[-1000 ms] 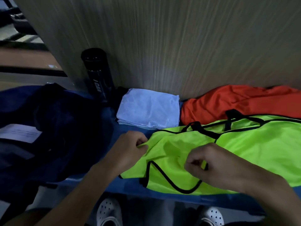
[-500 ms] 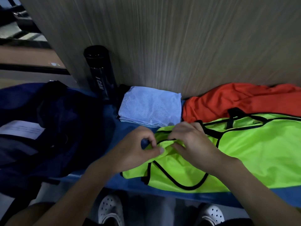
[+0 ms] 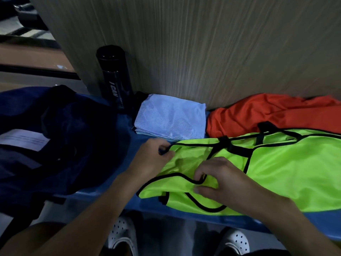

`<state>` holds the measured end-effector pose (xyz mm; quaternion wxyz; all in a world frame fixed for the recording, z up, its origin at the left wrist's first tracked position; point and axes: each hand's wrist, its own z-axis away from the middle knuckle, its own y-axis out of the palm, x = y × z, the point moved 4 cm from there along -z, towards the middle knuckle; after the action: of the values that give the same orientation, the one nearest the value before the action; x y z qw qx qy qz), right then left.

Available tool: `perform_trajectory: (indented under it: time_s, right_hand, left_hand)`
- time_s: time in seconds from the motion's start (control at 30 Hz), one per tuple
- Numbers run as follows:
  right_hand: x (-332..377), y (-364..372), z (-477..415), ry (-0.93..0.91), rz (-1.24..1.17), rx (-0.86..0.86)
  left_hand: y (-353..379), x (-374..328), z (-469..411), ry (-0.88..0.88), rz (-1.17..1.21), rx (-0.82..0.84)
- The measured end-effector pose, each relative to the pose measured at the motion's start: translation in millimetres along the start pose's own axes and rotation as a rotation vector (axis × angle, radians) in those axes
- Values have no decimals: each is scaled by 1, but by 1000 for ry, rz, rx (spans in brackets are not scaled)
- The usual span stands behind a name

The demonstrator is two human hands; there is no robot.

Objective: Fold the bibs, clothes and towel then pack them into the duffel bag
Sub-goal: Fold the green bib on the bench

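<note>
Since half a second ago the right hand (image 3: 223, 182) has dropped from the far corner of the bib (image 3: 287, 172) to its near black-trimmed edge, while the left hand (image 3: 152, 160) stays at that far-left corner. From the head view, the neon bib lies spread on the blue surface (image 3: 147, 206), to the right of the navy duffel bag (image 3: 55, 137). Both hands' fingers (image 3: 200, 173) are clamped on its fabric. It looks light, limp and slick, so the bound trim should give the firmer hold.
</note>
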<state>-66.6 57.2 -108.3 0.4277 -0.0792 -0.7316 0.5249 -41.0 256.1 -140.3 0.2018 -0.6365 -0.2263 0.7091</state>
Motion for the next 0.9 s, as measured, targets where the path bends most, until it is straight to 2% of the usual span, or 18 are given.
perform_trajectory:
  time_s: [0.33,0.43,0.63,0.8,0.9]
  right_hand:
    - [-2,-13,12,15,-86,-38]
    - [2,-19,11,0,-90,-120]
    - [7,-30,5,54,-236,-283]
    - [5,-33,-6,43,-209,-392]
    - [4,-40,-11,39,-189,-507]
  left_hand:
    - [-24,-43,-2,208,211,-194]
    - [-25,-46,-1,222,320,-196]
    - [-26,-50,3,319,256,-89]
    - [-19,-58,13,311,345,122]
    - [-18,-58,15,329,337,121]
